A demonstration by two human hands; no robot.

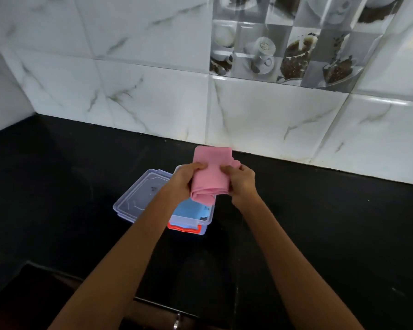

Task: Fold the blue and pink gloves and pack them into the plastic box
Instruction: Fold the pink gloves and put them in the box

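Observation:
I hold a folded pink glove [210, 172] in the air above the clear plastic box [188, 225]. My left hand [185, 178] grips its left edge, thumb on top. My right hand [240, 181] pinches its right edge. The box has a red clasp at its near end and sits on the black counter. A folded blue glove [192, 210] lies inside the box, partly hidden by the pink glove and my left wrist.
The box's clear lid [141, 195] lies on the black counter [320, 222] just left of the box. A white tiled wall [272, 115] rises close behind. A dark cutout edge [45, 282] shows at the counter's near left.

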